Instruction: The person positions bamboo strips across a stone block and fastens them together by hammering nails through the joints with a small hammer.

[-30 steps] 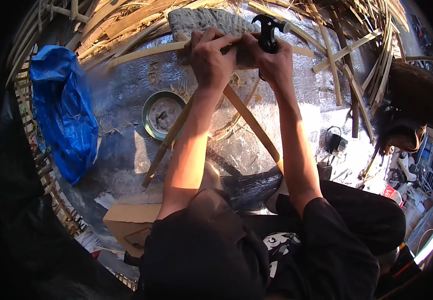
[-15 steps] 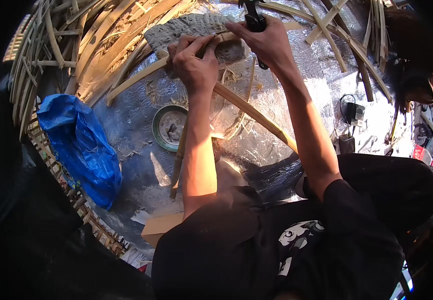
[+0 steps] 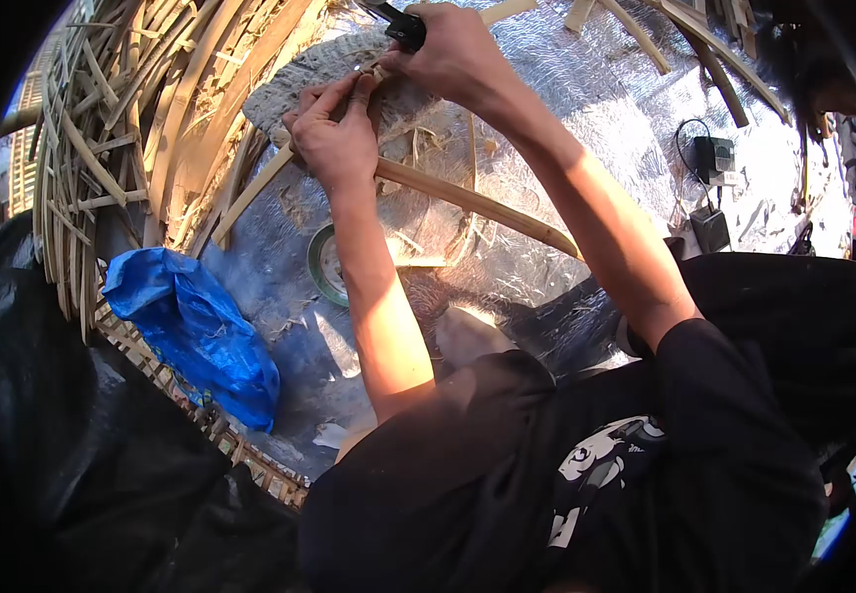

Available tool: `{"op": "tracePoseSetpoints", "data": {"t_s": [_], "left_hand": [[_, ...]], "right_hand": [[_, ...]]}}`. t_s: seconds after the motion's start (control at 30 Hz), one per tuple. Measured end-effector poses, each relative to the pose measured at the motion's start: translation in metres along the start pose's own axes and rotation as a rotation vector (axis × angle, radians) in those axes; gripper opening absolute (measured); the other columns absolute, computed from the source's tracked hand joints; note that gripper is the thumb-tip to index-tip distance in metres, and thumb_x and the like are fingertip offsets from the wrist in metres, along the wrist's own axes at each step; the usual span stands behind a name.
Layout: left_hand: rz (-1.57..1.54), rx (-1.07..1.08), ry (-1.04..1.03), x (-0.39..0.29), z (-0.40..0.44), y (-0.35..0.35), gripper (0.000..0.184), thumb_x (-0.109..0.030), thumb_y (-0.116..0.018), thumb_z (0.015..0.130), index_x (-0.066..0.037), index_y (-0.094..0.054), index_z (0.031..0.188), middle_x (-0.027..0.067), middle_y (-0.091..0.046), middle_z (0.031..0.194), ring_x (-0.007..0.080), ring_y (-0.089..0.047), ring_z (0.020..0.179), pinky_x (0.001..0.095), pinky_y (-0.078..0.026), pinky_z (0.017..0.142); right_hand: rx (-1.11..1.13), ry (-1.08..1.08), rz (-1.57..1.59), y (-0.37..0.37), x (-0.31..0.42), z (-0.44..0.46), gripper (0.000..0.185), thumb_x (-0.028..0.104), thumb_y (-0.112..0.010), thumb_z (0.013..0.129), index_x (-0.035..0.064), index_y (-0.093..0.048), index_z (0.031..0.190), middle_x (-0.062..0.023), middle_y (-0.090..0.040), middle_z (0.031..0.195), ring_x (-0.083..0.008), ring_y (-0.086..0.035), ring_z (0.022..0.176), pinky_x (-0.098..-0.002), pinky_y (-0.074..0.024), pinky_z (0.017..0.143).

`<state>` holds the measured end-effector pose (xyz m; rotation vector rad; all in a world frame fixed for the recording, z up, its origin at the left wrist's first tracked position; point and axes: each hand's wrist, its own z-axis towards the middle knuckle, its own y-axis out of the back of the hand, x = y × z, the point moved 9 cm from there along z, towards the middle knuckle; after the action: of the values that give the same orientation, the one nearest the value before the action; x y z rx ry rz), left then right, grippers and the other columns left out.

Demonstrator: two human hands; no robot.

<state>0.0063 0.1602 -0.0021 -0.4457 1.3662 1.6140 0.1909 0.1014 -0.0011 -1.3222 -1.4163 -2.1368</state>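
Note:
My left hand (image 3: 334, 138) is closed, thumb and fingers pinching where bamboo strips meet over a rough grey stone block (image 3: 294, 84). One bamboo strip (image 3: 255, 193) runs out to the lower left of this hand. A second bamboo strip (image 3: 477, 205) slopes from it toward my right forearm. My right hand (image 3: 452, 54) is wrapped round a black-handled tool (image 3: 406, 30); the frame's top edge cuts off its head, so its kind is unclear. The fingertips of both hands are close together at the joint, and anything small between them is hidden.
A heap of split bamboo (image 3: 166, 109) is at the upper left, with a blue plastic sheet (image 3: 196, 336) below it. A green-rimmed bowl (image 3: 321, 267) sits partly behind my left forearm. Black adapters with a cable (image 3: 712, 158) lie at right on the silvery ground sheet (image 3: 586, 168).
My right hand has moved left and down toward my left hand, the tool tilting further left. The view has shifted slightly. My left hand keeps its pinch at the strips.

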Motion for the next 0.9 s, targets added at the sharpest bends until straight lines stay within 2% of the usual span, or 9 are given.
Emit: {"op": "tracePoseSetpoints", "data": {"t_s": [0.23,0.3,0.5,0.6,0.7,0.73,0.77,0.83,0.9], "left_hand": [[0.058,-0.048,-0.009,-0.007,-0.004,0.005,0.018,-0.023,-0.089,0.078,-0.015,-0.085,0.095,-0.0016,-0.07,0.087,0.022,-0.054,0.092,0.0335,-0.045,0.086],[0.054,-0.047,0.001,-0.01,-0.004,0.004,0.018,-0.021,-0.089,0.078,-0.015,-0.085,0.094,-0.0007,-0.07,0.086,0.0219,-0.055,0.091,0.0334,-0.045,0.084],[-0.069,-0.115,-0.043,-0.013,-0.01,0.007,0.014,-0.013,-0.087,0.076,-0.012,-0.084,0.089,0.0009,-0.071,0.086,0.0217,-0.056,0.089,0.0336,-0.044,0.08],[-0.268,-0.093,0.11,0.008,-0.012,-0.004,0.013,-0.014,-0.088,0.075,-0.011,-0.083,0.086,0.0005,-0.071,0.086,0.0207,-0.058,0.085,0.0363,-0.043,0.09],[-0.276,-0.117,0.026,-0.003,-0.011,0.002,0.012,-0.016,-0.088,0.075,-0.011,-0.083,0.085,0.0007,-0.071,0.085,0.0203,-0.061,0.082,0.041,-0.041,0.1],[-0.118,-0.108,-0.067,-0.018,-0.012,0.01,0.016,-0.008,-0.087,0.08,-0.007,-0.083,0.096,0.0018,-0.071,0.09,0.0141,-0.063,0.086,0.0267,-0.052,0.077],[-0.124,-0.12,-0.062,-0.016,-0.012,0.01,0.016,-0.008,-0.087,0.08,-0.007,-0.083,0.096,0.0018,-0.071,0.09,0.0141,-0.063,0.086,0.0267,-0.052,0.077],[-0.264,-0.144,-0.005,-0.008,-0.012,0.006,0.013,-0.019,-0.088,0.075,-0.014,-0.083,0.086,0.0001,-0.069,0.084,0.0203,-0.063,0.081,0.0443,-0.038,0.109],[-0.22,-0.152,-0.02,-0.008,-0.014,0.006,0.013,-0.019,-0.088,0.075,-0.014,-0.083,0.086,-0.0005,-0.069,0.084,0.0209,-0.061,0.081,0.0429,-0.04,0.105]], "right_hand": [[-0.035,0.059,0.066,0.009,0.008,-0.005,0.036,0.025,-0.088,0.074,-0.0024,-0.072,0.09,-0.0231,-0.073,0.085,-0.0393,-0.072,0.085,-0.0453,-0.0574,0.079],[0.12,-0.003,0.206,0.01,0.011,-0.011,0.04,0.028,-0.085,0.079,-0.0045,-0.068,0.094,-0.0241,-0.072,0.084,-0.0388,-0.072,0.082,-0.0444,-0.0566,0.077],[0.322,0.057,-0.042,0.037,0.049,-0.049,0.048,0.034,-0.082,0.087,-0.0036,-0.059,0.106,-0.0237,-0.072,0.089,-0.0351,-0.073,0.082,-0.0424,-0.056,0.074],[0.256,0.168,-0.041,0.046,0.063,-0.051,0.052,0.033,-0.084,0.086,-0.0029,-0.055,0.111,-0.0238,-0.072,0.09,-0.0355,-0.073,0.082,-0.0424,-0.0564,0.074],[0.194,0.188,-0.1,0.046,0.065,-0.047,0.059,0.031,-0.086,0.085,-0.0023,-0.052,0.12,-0.0253,-0.073,0.095,-0.0358,-0.074,0.084,-0.0412,-0.0577,0.075],[0.222,0.087,-0.093,0.045,0.061,-0.046,0.059,0.031,-0.086,0.086,-0.0026,-0.052,0.121,-0.0259,-0.073,0.096,-0.0361,-0.074,0.086,-0.0413,-0.058,0.075],[0.245,-0.013,-0.087,0.045,0.056,-0.044,0.059,0.031,-0.085,0.087,-0.0029,-0.052,0.122,-0.0266,-0.073,0.097,-0.0365,-0.075,0.087,-0.0414,-0.0582,0.076],[0.209,0.111,-0.131,0.048,0.074,-0.049,0.054,0.03,-0.08,0.092,-0.0032,-0.052,0.124,-0.0275,-0.073,0.097,-0.0382,-0.075,0.089,-0.0424,-0.0585,0.076],[0.238,0.097,-0.077,0.044,0.078,-0.053,0.048,0.028,-0.074,0.096,-0.0021,-0.053,0.126,-0.0273,-0.072,0.094,-0.0385,-0.075,0.086,-0.0428,-0.0576,0.074]]}}
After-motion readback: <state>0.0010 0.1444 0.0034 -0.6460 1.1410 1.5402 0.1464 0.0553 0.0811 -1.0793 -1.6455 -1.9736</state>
